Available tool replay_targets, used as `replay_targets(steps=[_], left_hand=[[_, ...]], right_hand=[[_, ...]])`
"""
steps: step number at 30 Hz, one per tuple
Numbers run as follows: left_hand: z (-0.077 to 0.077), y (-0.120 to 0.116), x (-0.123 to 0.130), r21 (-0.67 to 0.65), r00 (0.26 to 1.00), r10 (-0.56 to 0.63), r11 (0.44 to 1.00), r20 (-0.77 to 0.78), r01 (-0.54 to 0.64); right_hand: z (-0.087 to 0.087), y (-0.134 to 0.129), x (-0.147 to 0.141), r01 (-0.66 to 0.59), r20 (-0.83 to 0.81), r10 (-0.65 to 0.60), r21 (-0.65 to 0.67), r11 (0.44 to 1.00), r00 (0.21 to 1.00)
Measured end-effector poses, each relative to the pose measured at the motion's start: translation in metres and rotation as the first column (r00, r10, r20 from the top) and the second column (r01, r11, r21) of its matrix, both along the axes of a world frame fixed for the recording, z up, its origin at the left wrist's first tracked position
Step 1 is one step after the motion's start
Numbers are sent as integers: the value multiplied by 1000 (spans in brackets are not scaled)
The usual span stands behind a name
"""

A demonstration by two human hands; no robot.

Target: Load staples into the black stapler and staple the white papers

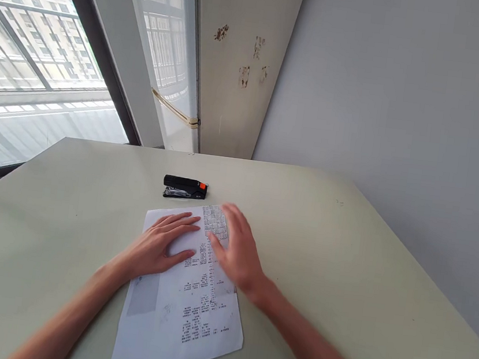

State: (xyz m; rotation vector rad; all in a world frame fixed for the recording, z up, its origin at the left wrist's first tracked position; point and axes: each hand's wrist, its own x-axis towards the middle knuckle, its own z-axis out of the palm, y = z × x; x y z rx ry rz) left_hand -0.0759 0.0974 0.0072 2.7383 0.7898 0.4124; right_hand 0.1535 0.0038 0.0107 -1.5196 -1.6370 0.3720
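Note:
Printed sheets of paper [207, 344] lie overlapping on the table, their lower edges uneven. Small text and a block of drawn lines show on the right half, and a faint grey patch on the left. My left hand [166, 243] rests flat on the upper left of the paper, fingers stretched out and spread. Over the upper right edge is my right hand [237, 249], slightly blurred, with thumb and fingers apart and nothing seen between them; whether it touches the paper I cannot tell. Just beyond the paper's top edge a black stapler [185, 188] with an orange mark lies sideways.
The pale table [321, 259] extends around the paper, its right edge running beside a grey wall [407, 95]. Behind it stands a white cabinet-like panel [235, 109] with brown worn patches and a gold handle [176, 109]. A window [34, 38] is at the left.

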Motion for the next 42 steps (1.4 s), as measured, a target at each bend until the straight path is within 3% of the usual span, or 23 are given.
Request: replay_targets(steps=[2,4,7,14,17,23,29,35,42], left_hand=[[1,-1,1,-14,1000,5,1000,-4,-5],[2,-2,0,-27,1000,4,1000,-14,-5],[3,-5,-8,-36,1000,13,999,-20,-13],[6,-12,-24,-32,1000,20,999,-9,-20],[6,-12,-24,-41,1000,23,999,0,-23],[5,-12,-25,-68,999,26,997,30,-24],[9,-14,-23,-73,997,54,996,63,-50],[12,-13,-26,-92,992,72,994,108,-63],[8,-10,-28,-114,986,79,991,143,-63]], right_hand=[[9,57,1,-53,65,49,53,997,997],[13,103,-4,-116,97,113,16,993,989],[11,133,-16,-195,87,195,-9,981,977],[-2,130,-31,-327,22,327,22,945,945],[-4,144,-29,-365,-11,366,33,930,931],[-19,186,-11,-282,-1,282,15,959,960],[-36,208,-20,-423,87,427,-62,904,900],[-41,211,-16,-506,80,510,-67,860,857],[-39,201,0,-429,-13,429,-20,903,903]])
